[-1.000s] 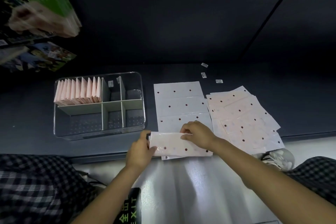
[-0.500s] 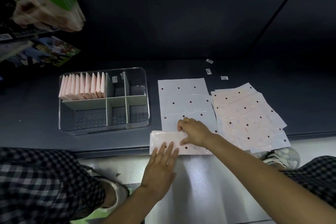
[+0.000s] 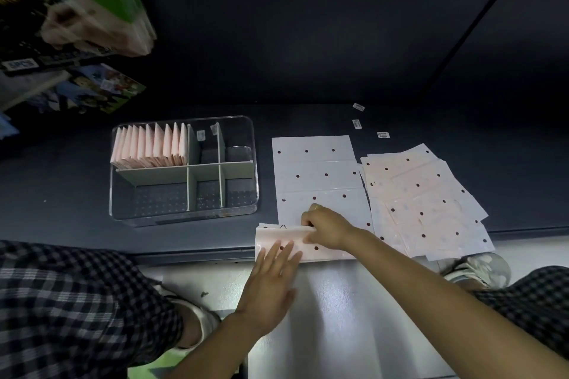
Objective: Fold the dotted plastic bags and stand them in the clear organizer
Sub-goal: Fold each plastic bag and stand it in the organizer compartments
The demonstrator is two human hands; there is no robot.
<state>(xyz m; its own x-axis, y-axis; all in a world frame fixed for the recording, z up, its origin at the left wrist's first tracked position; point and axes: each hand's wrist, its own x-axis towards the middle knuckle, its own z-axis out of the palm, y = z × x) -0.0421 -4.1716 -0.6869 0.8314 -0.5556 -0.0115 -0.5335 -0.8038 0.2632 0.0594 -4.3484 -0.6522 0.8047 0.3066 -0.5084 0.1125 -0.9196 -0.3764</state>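
A white dotted plastic bag [image 3: 317,169] lies spread on the dark shelf, its near end folded into a pinkish strip [image 3: 277,240] at the shelf's front edge. My left hand [image 3: 271,280] lies flat with straight fingers pressing that strip. My right hand [image 3: 326,231] has curled fingers pinching the strip's upper edge. The clear organizer [image 3: 246,215] stands to the left; its back-left compartment holds several folded pink bags [image 3: 151,148] standing upright.
A loose pile of unfolded dotted bags [image 3: 425,203] lies right of the spread bag. Three small white labels [image 3: 357,124] sit behind it. Colourful boxes [image 3: 92,86] hang at upper left. My checkered trouser legs and a shoe [image 3: 480,268] are below the shelf edge.
My left hand let go of the strip's left end, slid down and now lies flat on it. My right hand stays on the fold's upper edge.
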